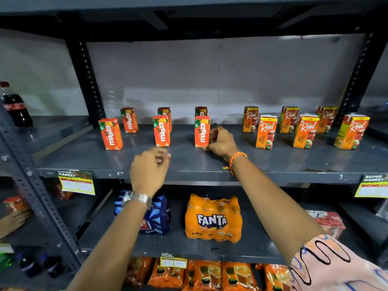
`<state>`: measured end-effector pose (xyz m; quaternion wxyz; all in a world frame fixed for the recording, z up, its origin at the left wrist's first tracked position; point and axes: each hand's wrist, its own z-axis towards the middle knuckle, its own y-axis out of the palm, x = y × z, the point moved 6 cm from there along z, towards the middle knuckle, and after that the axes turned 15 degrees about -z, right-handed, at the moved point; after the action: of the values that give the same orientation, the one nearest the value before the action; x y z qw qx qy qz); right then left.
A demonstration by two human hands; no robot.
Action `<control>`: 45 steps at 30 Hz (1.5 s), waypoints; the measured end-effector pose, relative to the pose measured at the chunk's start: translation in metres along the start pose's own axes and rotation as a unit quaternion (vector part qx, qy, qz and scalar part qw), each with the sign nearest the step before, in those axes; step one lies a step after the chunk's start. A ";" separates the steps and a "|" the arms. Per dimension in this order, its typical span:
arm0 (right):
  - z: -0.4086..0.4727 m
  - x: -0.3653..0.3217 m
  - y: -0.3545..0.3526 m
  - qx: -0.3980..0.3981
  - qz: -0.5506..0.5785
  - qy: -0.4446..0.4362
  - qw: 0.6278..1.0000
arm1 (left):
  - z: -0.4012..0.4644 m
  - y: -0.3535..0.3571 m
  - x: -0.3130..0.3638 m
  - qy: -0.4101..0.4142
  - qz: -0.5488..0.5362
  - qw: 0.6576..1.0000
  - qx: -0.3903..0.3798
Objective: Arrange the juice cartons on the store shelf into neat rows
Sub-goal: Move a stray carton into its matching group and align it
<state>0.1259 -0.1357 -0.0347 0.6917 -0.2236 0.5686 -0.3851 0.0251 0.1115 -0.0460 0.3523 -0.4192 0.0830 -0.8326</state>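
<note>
Several orange Maaza cartons stand in two rows on the left half of the grey shelf (pixel 189 162); several Real apple cartons (pixel 266 131) stand in two rows on the right half. My right hand (pixel 220 141) grips the right side of the front Maaza carton (pixel 202 131) nearest the middle, thumb at its base. My left hand (pixel 150 169) hovers just in front of another front-row Maaza carton (pixel 161 131), fingers loosely curled and blurred, holding nothing. A third front carton (pixel 110 134) stands at the far left.
A Fanta multipack (pixel 213 219) and a blue pack (pixel 159 215) sit on the shelf below. Orange drink pouches (pixel 201 274) fill the lowest level. A cola bottle (pixel 14 106) stands on the neighbouring shelf at left. Dark perforated uprights (pixel 88 80) frame the bay.
</note>
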 end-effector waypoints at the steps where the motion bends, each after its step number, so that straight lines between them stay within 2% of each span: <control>1: -0.001 0.001 0.000 0.005 0.001 0.002 1.000 | 0.019 0.000 -0.011 -0.048 -0.018 0.998 -0.021; 4: -0.002 -0.002 -0.002 0.007 -0.007 0.000 1.000 | 0.071 0.005 -0.041 -0.157 -0.017 0.982 -0.104; 7: -0.007 -0.005 0.004 -0.009 -0.017 -0.008 1.000 | 0.093 0.018 -0.063 -0.184 -0.059 0.966 -0.171; 10: -0.001 0.001 0.005 -0.036 -0.006 0.002 0.999 | 0.104 0.033 -0.068 -0.171 -0.082 0.959 -0.210; 12: -0.006 -0.014 0.002 -0.007 0.006 0.016 1.000 | 0.115 0.025 -0.068 -0.122 -0.079 0.964 -0.222; 17: 0.004 -0.010 0.008 -0.040 -0.034 0.012 0.999 | 0.108 0.034 -0.065 -0.111 -0.056 0.973 -0.197; 24: -0.009 -0.022 0.010 -0.013 -0.115 -0.002 0.993 | 0.107 0.027 -0.068 -0.102 -0.044 0.976 -0.189; 31: -0.009 -0.024 0.009 -0.007 -0.151 -0.017 0.988 | 0.107 0.028 -0.070 -0.106 -0.043 0.976 -0.188; 45: 0.000 -0.018 0.011 -0.004 -0.128 -0.016 0.992 | 0.107 0.027 -0.071 -0.116 -0.060 0.975 -0.181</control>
<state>0.1280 -0.1148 -0.0319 0.6452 -0.3032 0.5255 -0.4644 0.1486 0.1554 -0.0351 0.2275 -0.5739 0.1655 -0.7691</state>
